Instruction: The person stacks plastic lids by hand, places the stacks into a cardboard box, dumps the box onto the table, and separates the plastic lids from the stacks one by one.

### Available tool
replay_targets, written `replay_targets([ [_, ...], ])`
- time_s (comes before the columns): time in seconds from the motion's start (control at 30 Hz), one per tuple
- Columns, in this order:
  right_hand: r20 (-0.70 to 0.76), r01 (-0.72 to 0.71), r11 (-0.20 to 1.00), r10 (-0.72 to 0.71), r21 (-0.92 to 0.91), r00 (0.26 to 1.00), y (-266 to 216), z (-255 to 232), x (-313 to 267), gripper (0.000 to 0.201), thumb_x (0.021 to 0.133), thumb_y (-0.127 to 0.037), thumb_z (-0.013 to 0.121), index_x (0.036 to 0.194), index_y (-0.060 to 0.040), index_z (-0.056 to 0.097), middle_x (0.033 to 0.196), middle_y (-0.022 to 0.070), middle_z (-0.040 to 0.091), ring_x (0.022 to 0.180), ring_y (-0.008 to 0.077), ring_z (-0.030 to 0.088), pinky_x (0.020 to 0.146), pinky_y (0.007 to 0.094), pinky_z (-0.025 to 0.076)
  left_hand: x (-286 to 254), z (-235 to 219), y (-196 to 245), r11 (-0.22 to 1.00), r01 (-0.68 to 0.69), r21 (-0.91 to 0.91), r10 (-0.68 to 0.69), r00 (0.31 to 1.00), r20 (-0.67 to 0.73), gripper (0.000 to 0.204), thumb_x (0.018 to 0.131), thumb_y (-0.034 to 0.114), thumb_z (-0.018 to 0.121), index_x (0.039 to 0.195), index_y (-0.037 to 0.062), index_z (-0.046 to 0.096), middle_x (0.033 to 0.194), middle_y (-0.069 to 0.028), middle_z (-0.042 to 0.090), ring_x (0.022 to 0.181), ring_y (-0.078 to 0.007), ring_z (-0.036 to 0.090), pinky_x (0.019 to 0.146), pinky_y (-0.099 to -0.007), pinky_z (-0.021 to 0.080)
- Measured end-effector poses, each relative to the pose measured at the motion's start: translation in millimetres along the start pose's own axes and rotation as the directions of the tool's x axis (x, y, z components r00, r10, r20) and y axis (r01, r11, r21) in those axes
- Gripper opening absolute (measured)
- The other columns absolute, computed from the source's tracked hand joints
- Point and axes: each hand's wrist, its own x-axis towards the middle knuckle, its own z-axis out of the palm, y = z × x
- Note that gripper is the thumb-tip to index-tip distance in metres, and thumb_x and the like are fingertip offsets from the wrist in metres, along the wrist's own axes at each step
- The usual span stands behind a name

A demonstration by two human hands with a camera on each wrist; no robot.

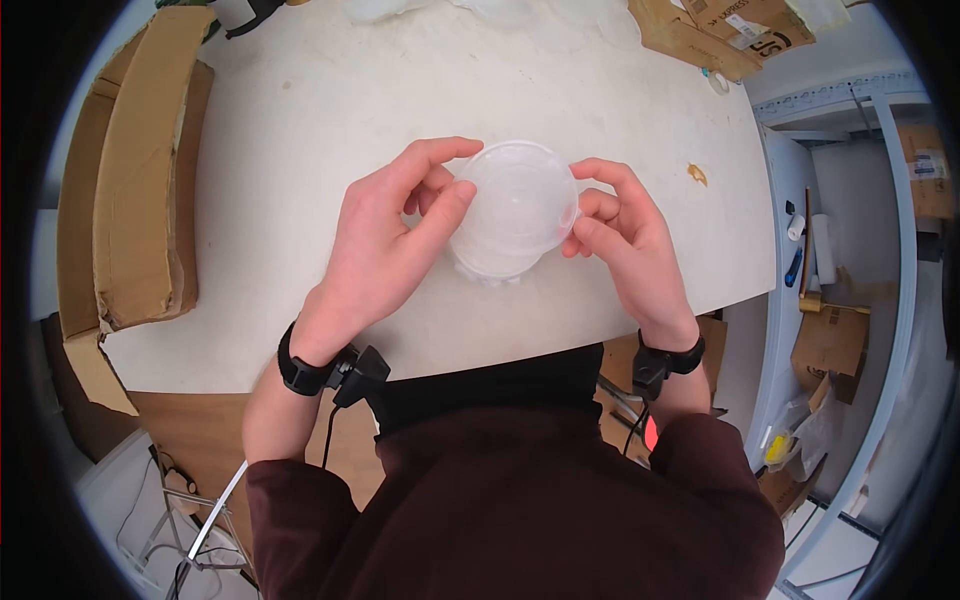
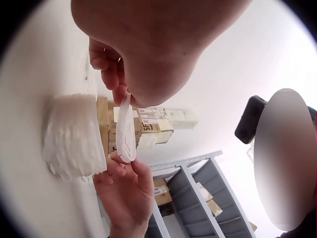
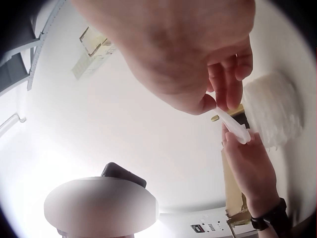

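Note:
Both hands hold a round, translucent plastic lid [image 1: 518, 195] by its opposite edges. My left hand [image 1: 380, 235] pinches its left rim between thumb and fingers. On the other side my right hand [image 1: 640, 245] grips the right rim, thumb toward me. Seen nearly edge-on in the left wrist view, the lid [image 2: 127, 134] is thin with a raised rim. A tall stack of translucent plastic pieces [image 2: 74, 136] stands on the table close beneath the lid, which mostly covers it in the head view. In the right wrist view the same stack [image 3: 275, 111] appears beyond the fingers.
A long open cardboard box [image 1: 150, 190] lies along the table's left side. More cardboard boxes [image 1: 725, 35] sit at the far right corner, with a roll of tape [image 1: 718, 82] beside them. Clear plastic bags [image 1: 480, 8] line the far edge. Grey shelving [image 1: 880, 300] stands to the right.

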Motion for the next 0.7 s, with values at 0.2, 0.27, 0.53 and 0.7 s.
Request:
replay_targets([
  [0.2, 0.011, 0.011, 0.986, -0.01, -0.164, 1.0, 9, 9, -17, 0.05, 0.106, -0.005, 0.067, 0.155, -0.0067, 0.055, 0.096, -0.0012, 0.071, 0.088, 0.0077, 0.06, 0.083, 0.0266, 0.048, 2, 6, -11, 0.996, -0.04, 0.079, 0.041, 0.999, -0.017, 0.031, 0.106, 0.012, 0.067, 0.135, 0.0037, 0.075, 0.094, -0.0075, 0.074, 0.081, -0.0176, 0.063, 0.078, -0.0318, 0.054],
  [0.27, -0.002, 0.016, 0.978, -0.016, -0.209, 1.0, 14, 11, -21, 0.05, 0.106, -0.005, 0.068, 0.154, -0.0064, 0.056, 0.095, -0.0018, 0.071, 0.086, 0.0072, 0.059, 0.083, 0.0264, 0.047, 2, 8, -16, 0.986, -0.111, 0.128, 0.115, 0.993, -0.027, 0.031, 0.106, 0.014, 0.068, 0.135, 0.0045, 0.075, 0.095, -0.0097, 0.074, 0.082, -0.0199, 0.064, 0.078, -0.0329, 0.054],
  [0.53, -0.062, 0.026, 0.989, -0.036, -0.148, 0.997, 31, 16, -29, 0.045, 0.106, -0.007, 0.07, 0.149, -0.0056, 0.059, 0.094, -0.001, 0.073, 0.084, 0.0066, 0.057, 0.082, 0.027, 0.047, 1, 14, -14, 0.986, -0.073, 0.149, 0.087, 0.992, -0.087, 0.013, 0.105, 0.014, 0.072, 0.113, 0.0036, 0.071, 0.093, -0.0039, 0.071, 0.078, -0.0169, 0.058, 0.074, -0.033, 0.051],
  [0.7, -0.065, 0.073, 0.976, -0.088, -0.203, 0.994, 37, 19, -34, 0.041, 0.105, -0.007, 0.072, 0.144, -0.0061, 0.062, 0.094, -0.0013, 0.073, 0.083, 0.0078, 0.057, 0.08, 0.0274, 0.047, -1, 14, -17, 0.993, -0.071, 0.093, 0.08, 0.992, -0.097, 0.011, 0.105, 0.013, 0.073, 0.11, 0.0039, 0.07, 0.093, -0.0025, 0.071, 0.077, -0.0146, 0.056, 0.073, -0.0313, 0.049],
])
